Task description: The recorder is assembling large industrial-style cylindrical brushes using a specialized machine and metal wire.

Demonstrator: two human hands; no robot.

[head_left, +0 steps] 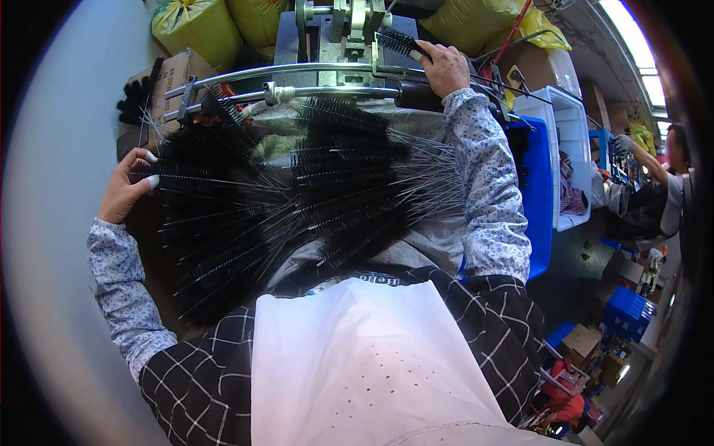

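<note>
Two fanned piles of black twisted-wire brushes lie before me: a left pile (216, 215) and a middle pile (342, 171), their bare wire stems fanning out. At the far side, my right hand (446, 70) is closed on one black wire brush (399, 42) beside the metal machine (346, 52). My left hand (128, 186), with white covers on its fingertips, is at the left edge of the left pile. Its thumb and forefinger pinch the bristled end of a brush there. Curved metal rails (297, 69) run across in front of the machine.
A cardboard box (178, 82) with more black brushes (139, 97) stands at the far left. Yellow sacks (197, 33) sit behind. Blue and white plastic bins (561, 149) stand at my right. Farther right, another person (658, 193) works; a pale wall (59, 186) closes the left side.
</note>
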